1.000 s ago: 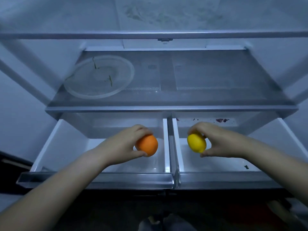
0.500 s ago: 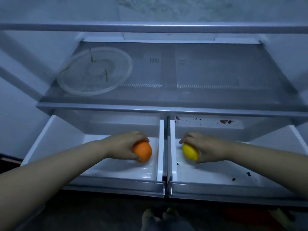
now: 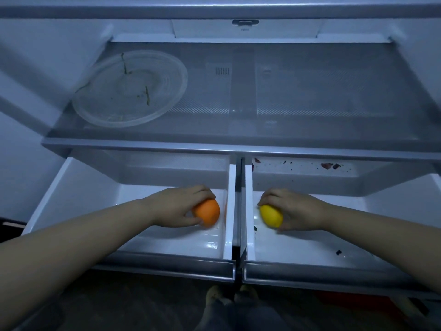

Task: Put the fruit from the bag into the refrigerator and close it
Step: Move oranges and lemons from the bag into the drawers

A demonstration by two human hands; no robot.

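The refrigerator stands open in front of me with both bottom drawers pulled out. My left hand [image 3: 177, 207] grips an orange [image 3: 208, 212] low inside the left drawer [image 3: 71, 199], near its right wall. My right hand [image 3: 294, 209] holds a yellow lemon [image 3: 270, 215] down in the right drawer [image 3: 334, 247], close to its left wall. Both fruits look to be at or just above the drawer floors. The bag is out of view.
A glass shelf [image 3: 310, 96] lies above the drawers and carries a clear round plate [image 3: 130, 88] at its left. Dark crumbs speckle the right drawer's back edge [image 3: 329, 166] and floor. My feet [image 3: 232, 295] stand on the dark floor below the drawer fronts.
Both hands have gone down from above the drawers into them, carrying the orange and the lemon to the drawer floors. My head has come closer to the fridge.
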